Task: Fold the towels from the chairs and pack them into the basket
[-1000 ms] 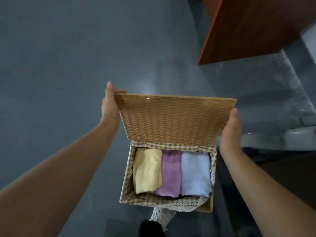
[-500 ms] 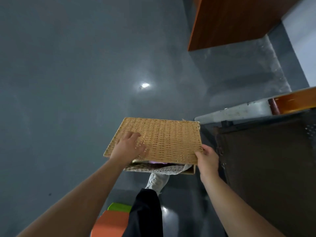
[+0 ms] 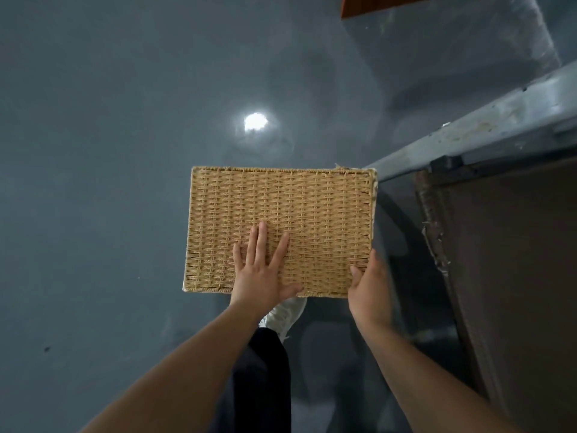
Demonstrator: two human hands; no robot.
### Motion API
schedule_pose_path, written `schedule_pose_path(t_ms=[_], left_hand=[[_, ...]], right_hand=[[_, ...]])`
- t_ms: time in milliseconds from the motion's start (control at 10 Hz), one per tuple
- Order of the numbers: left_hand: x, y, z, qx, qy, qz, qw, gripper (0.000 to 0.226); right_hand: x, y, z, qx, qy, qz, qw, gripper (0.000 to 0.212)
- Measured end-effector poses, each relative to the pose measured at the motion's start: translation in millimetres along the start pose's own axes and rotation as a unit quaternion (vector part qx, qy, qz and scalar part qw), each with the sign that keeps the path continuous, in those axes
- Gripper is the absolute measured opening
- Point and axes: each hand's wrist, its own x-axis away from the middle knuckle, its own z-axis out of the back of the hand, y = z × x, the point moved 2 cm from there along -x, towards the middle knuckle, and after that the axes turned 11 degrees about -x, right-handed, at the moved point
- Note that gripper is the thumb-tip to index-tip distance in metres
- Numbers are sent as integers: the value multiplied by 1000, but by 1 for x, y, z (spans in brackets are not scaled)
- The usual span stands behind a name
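The wicker basket [image 3: 299, 207] sits on the grey floor with its woven lid down flat, so the towels inside are hidden. My left hand [image 3: 260, 270] lies flat on the lid near its front edge, fingers straight and spread. My right hand [image 3: 370, 285] holds the lid's front right corner, thumb on top and fingers out of sight below the edge.
A dark brown panel [image 3: 515, 276] and a pale grey beam [image 3: 487, 120] stand close on the right. A corner of red-brown furniture [image 3: 359, 4] shows at the top. My dark trouser leg [image 3: 262, 370] and white shoe [image 3: 284, 314] are just behind the basket.
The lid stood open a second ago with yellow, purple and white folded towels showing. It has come down flat. My left hand moved from the lid's edge onto its top.
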Motion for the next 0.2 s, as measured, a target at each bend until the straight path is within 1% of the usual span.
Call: schedule_pose_path(t_ms=[100,200], left_hand=[[3,-3,14,5,-30,-9,999,102],[9,-12,60,81,-19,2,996,91]], right_hand=[[7,-9,5,38,3,-2,999,56],[16,-41,26,58,8,20,998,59]])
